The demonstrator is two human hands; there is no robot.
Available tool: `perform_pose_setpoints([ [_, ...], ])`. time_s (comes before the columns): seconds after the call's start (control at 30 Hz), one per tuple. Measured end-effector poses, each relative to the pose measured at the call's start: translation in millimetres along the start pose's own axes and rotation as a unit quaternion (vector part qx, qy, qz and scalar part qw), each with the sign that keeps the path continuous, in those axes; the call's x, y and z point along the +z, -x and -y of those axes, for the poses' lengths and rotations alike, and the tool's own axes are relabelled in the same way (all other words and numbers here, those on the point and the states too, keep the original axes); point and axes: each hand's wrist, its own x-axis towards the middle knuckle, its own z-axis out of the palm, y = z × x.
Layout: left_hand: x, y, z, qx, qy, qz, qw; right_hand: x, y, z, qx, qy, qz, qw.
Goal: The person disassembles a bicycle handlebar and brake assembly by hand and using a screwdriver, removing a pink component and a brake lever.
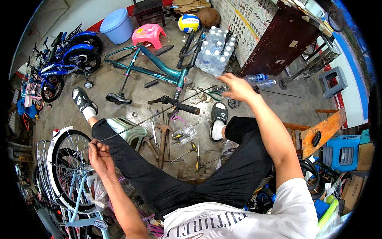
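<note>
My left hand [100, 156], at the lower left, has its fingers closed round a long thin black cable [139, 122] that slants up toward the middle. My right hand [237, 87] is raised near the cable's upper end, fingers apart and nothing visibly gripped. Just below it, small metal parts and green-handled pliers [215, 95] lie on the floor. A teal bicycle frame [159, 75] with detached handlebar lies ahead. Between my legs are a hammer [162, 143], wrenches [154, 133], screwdrivers [197, 159] and a plastic bag [184, 134].
Children's bicycles [67, 59] stand upper left, a white-tired bicycle [63, 175] lower left. Around the floor are a pink stool [148, 34], balls [189, 23], bundled water bottles [215, 51], a dark cabinet [270, 40], a wooden board [322, 131] and a blue stool [342, 151].
</note>
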Motion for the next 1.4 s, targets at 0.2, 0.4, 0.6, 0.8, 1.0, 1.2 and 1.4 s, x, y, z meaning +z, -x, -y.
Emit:
perform_pose_setpoints([
  [0.2, 61.0, 9.6, 39.1, -0.035, 0.036, 0.071, 0.996, 17.7, -11.6, 77.0, -0.176, -0.122, 0.061, 0.975],
  [0.4, 87.8, 11.7, 75.6, -0.071, 0.095, 0.09, 0.989, 32.5, -8.7, 95.4, -0.237, -0.205, 0.054, 0.948],
  [0.6, 103.5, 18.0, 89.9, -0.125, 0.031, 0.062, 0.99, 2.7, -21.2, 86.6, -0.166, -0.121, 0.033, 0.978],
  [0.8, 115.8, 22.1, 118.2, -0.239, -0.164, 0.153, 0.945, -35.6, -10.8, -9.1, -0.003, -0.129, -0.108, 0.986],
  [1.0, 61.5, 27.0, 187.3, -0.33, -0.212, 0.055, 0.918, -8.7, 12.7, -169.3, 0.17, 0.102, -0.351, 0.915],
  [1.2, 57.1, 14.0, 251.2, -0.388, -0.201, 0.0, 0.899, 7.1, -3.0, -125.2, 0.232, -0.25, -0.132, 0.931],
  [1.4, 83.2, -12.8, 299.3, -0.478, -0.004, -0.008, 0.878, 56.8, -38.1, 23.1, 0.108, -0.209, 0.183, 0.955],
])
